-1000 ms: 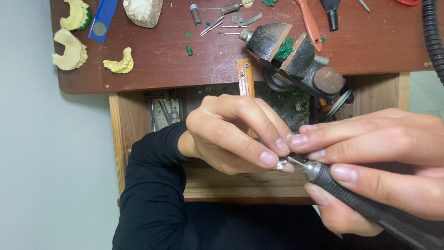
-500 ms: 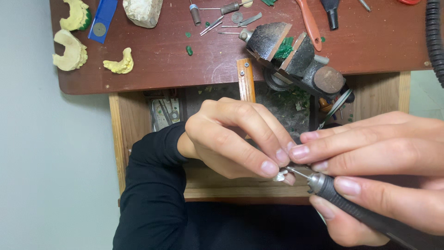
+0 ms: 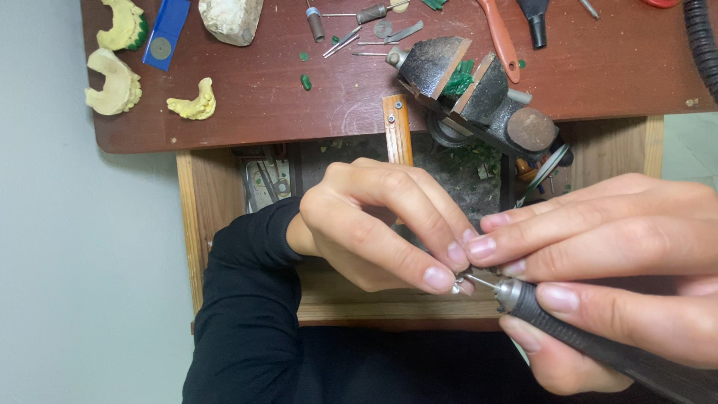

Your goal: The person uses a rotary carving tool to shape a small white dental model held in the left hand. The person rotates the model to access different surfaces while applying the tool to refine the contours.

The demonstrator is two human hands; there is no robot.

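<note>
My left hand point(image 3: 381, 224) pinches a tiny silvery metal piece point(image 3: 458, 285) between thumb and fingertips, over an open wooden drawer point(image 3: 196, 224). My right hand point(image 3: 621, 262) grips a dark rotary handpiece point(image 3: 583, 340), and its thin bur point(image 3: 479, 280) touches the small piece. The fingertips of both hands meet around the bur. Most of the small piece is hidden by my fingers.
A small bench vise point(image 3: 479, 93) with green wax in its jaws sits on the brown bench top point(image 3: 299, 112). Yellowish dental casts point(image 3: 112, 82), a blue tool point(image 3: 166, 34), a white stone lump point(image 3: 232, 16), burs and an orange-handled tool point(image 3: 499, 37) lie further back.
The handpiece and my right hand shifted slightly to the right and down, while my left-hand fingers stayed closed on the small piece. Nothing on the bench moved.
</note>
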